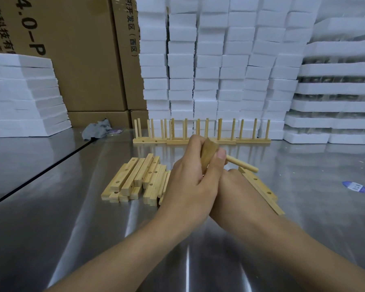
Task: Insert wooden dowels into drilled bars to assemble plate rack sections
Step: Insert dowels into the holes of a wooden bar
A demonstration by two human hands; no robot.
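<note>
My left hand (190,175) grips a short wooden bar (208,153), held up end-on above the steel table (72,207). A dowel (243,165) sticks out to the right from beside my left thumb. My right hand (237,182) crosses beneath the left one; its fingers are hidden, so I cannot tell what it holds. A pile of drilled bars (135,180) lies just left of my hands. Two long drilled bars (260,187) lie to the right, partly under my right wrist. Several finished rack sections (200,134) with upright dowels stand in a row behind.
Stacks of white foam blocks (219,60) fill the back and right, with more foam (23,98) at the left. Cardboard boxes (82,60) stand behind. A grey rag (96,129) lies near the boxes. A blue sticker (355,186) is on the table at right.
</note>
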